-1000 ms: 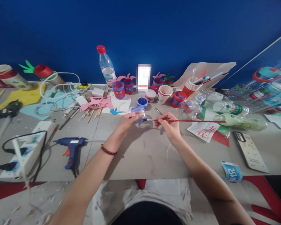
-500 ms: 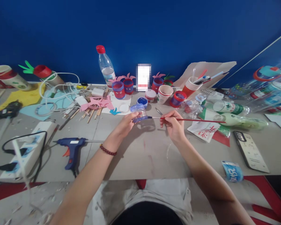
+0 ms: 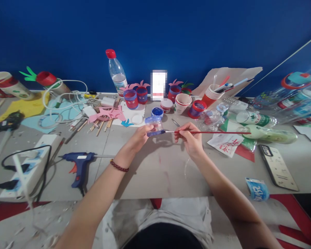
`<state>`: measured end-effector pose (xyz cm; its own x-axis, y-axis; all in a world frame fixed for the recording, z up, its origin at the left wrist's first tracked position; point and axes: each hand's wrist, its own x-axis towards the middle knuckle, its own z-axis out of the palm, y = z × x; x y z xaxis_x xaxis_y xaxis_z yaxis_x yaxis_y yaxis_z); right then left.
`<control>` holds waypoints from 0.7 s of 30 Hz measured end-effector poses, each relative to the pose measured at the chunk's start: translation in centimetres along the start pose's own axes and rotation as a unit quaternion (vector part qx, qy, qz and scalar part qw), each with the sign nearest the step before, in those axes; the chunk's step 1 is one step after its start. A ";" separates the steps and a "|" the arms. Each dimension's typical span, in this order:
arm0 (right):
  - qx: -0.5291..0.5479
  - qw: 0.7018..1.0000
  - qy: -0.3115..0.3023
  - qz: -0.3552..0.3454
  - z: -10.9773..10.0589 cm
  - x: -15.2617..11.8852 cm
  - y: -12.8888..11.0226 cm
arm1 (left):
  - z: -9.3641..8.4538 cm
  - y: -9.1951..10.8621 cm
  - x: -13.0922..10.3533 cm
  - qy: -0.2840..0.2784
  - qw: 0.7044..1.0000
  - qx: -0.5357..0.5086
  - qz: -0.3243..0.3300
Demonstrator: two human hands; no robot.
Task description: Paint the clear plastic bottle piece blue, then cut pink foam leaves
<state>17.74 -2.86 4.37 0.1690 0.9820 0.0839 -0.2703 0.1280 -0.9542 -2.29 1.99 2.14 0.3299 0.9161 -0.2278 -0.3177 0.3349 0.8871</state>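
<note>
My left hand (image 3: 140,137) grips a small clear plastic cup piece (image 3: 157,124) with blue-painted edges, held above the grey table. A long red-handled paintbrush (image 3: 212,132) is pinched in my right hand (image 3: 190,138), lying nearly level. Its bristles meet the blue lower edge of the cup piece. Just behind, an open pot of blue paint (image 3: 157,112) stands beside a pot of red paint with a pale lid (image 3: 166,105). The undersides of both hands' fingers are partly hidden.
Painted red-blue cups (image 3: 131,100), a paper cup (image 3: 182,104) and a bottle (image 3: 117,77) line the back. A blue glue gun (image 3: 80,166) and a power strip (image 3: 32,166) lie left. Plastic bottles (image 3: 256,118) and a phone (image 3: 278,167) are at right.
The brush has shifted slightly left along the cup piece's lower edge, with my right hand. The cup piece has tilted a little in my left hand.
</note>
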 end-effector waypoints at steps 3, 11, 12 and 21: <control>-0.005 1.000 0.028 0.000 -0.2 0.2 0.1 | 0.1 0.1 0.0 0.006 1.000 0.007 -0.009; 0.022 0.999 0.044 -0.022 -0.5 0.3 -0.1 | 0.4 0.5 -0.2 0.005 1.000 -0.003 0.006; 0.027 0.999 0.038 -0.024 -0.5 0.3 -0.1 | 0.5 0.5 -0.2 0.010 1.000 0.004 0.011; -0.041 0.997 -0.049 -0.043 0.1 -0.8 0.2 | 1.1 0.2 -0.4 0.045 0.996 0.069 0.016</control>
<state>17.48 -3.56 4.10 0.0944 0.9771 0.1906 -0.1795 0.2050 -0.9622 -1.54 1.45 2.84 0.2382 0.9442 -0.2277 -0.1996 0.2770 0.9399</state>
